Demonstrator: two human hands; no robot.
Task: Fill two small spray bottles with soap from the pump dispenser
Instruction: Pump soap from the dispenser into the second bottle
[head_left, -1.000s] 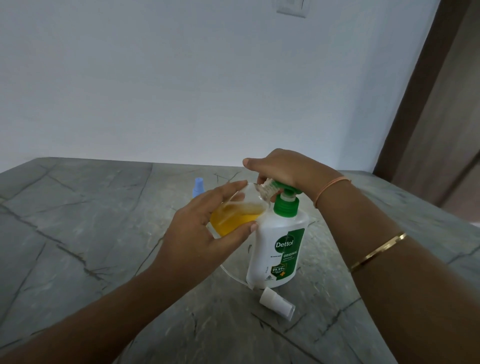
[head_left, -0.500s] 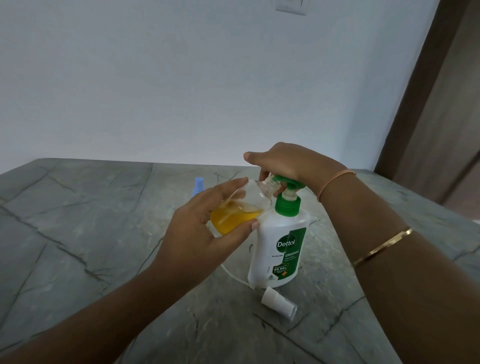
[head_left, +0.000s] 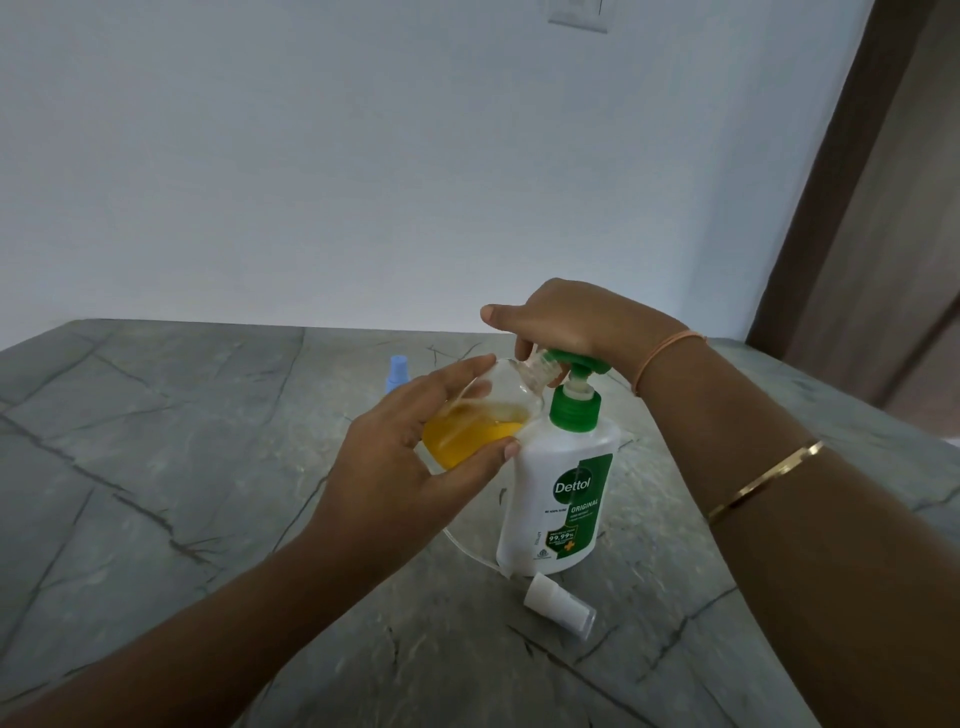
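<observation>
Since a second ago the pump head (head_left: 579, 358) has come back up: a short white stem shows between it and the green collar, and the right hand (head_left: 566, 317) riding on it sits a little higher. The bottle has hardly shifted.

That right hand lies over the pump head with its fingers bent down across the spout and the thumb pointing out to the left. The left hand (head_left: 415, 467) grips the small clear bottle (head_left: 498, 395), fingers over its top and thumb beneath, just to the left of the soap dispenser (head_left: 566, 493), which stands upright on the grey stone table (head_left: 156, 467).

What matters for the next stroke is how the bottle lies. Its long axis slants, base low and left in the left hand, neck high and right, with the open mouth tucked under the spout below the right hand's fingers. Yellow soap (head_left: 467, 439) pools in the lower part, roughly half full by my reckoning. I cannot tell whether the mouth touches the spout.

A white spray cap (head_left: 558, 603) lies on its side in front of the dispenser, its thin clear tube (head_left: 467, 548) curving off to the left. Behind the left hand a blue spray top (head_left: 398, 370) pokes up, probably the second bottle.

Another press looks due, so the mouth must stay directly under the spout or the soap will run down outside the bottle.
</observation>
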